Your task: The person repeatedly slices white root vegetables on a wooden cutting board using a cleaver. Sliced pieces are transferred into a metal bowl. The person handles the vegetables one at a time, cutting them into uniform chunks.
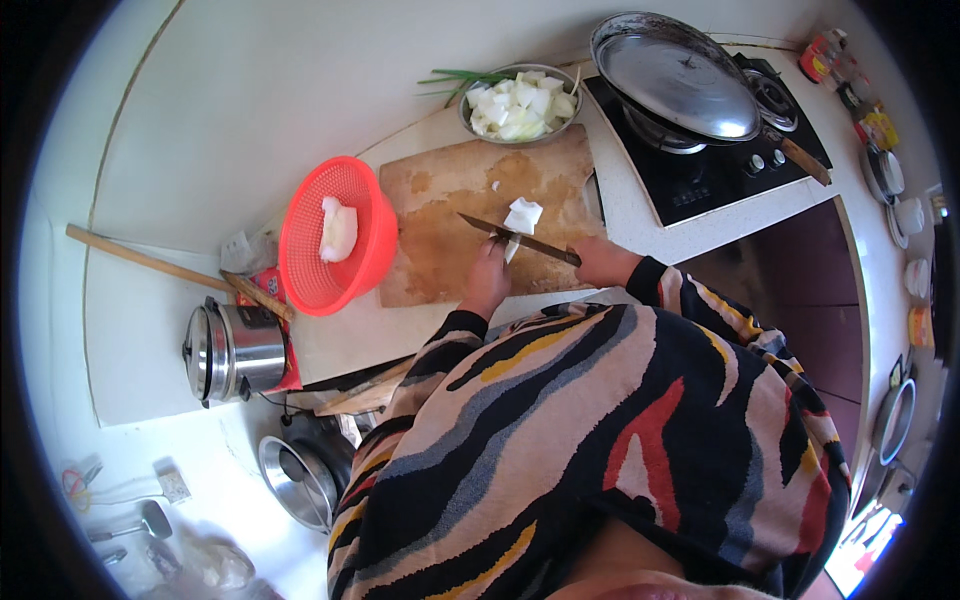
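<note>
My right hand [606, 261] grips the handle of a kitchen knife [536, 244], whose dark blade points left across a wooden cutting board [442, 255]. Close against the blade, the fingers of my left hand [489, 274] hold a white vegetable piece [512, 249], mostly covered by the fingers and knife. Just beyond the blade lies a cut white chunk [523, 215], and a small scrap [496, 186] rests farther up the board. To the left, a red plastic colander [381, 259] holds one larger white vegetable piece [339, 231].
Behind the board stands a metal bowl [491, 139] of white chunks, with green scallions [469, 76] at its rim. A lidded wok [679, 82] sits on the black gas stove [697, 196] at right. A steel rice cooker [251, 349] and wooden stick [150, 256] are at left.
</note>
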A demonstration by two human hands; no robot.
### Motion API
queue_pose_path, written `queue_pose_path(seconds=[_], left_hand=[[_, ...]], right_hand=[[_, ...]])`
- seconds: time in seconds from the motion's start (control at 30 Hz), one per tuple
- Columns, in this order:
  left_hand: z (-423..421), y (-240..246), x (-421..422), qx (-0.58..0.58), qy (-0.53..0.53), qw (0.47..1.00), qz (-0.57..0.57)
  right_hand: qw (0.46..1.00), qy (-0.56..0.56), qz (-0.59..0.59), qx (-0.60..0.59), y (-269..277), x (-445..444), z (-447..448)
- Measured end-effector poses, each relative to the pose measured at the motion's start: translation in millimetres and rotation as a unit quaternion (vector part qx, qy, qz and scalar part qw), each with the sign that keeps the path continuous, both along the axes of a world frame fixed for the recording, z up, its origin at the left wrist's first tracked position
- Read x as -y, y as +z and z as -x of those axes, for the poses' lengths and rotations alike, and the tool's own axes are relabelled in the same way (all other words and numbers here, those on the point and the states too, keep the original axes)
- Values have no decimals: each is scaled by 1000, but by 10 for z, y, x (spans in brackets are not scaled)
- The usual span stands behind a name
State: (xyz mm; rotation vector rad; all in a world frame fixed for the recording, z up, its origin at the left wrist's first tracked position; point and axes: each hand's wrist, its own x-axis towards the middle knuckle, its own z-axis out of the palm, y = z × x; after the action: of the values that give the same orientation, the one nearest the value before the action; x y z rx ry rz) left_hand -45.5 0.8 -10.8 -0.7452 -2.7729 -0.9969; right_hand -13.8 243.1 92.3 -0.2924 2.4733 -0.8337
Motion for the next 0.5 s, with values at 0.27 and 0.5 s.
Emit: queue_pose_path(seconds=[0.27,0.5], left_hand=[[39,26,10,11,-20,1000,-1],[-17,68,6,-11,7,1000,-8]], right_hand=[[999,13,-25,-21,-535,170,249],[995,-18,-13,-102,-1032,206,141]])
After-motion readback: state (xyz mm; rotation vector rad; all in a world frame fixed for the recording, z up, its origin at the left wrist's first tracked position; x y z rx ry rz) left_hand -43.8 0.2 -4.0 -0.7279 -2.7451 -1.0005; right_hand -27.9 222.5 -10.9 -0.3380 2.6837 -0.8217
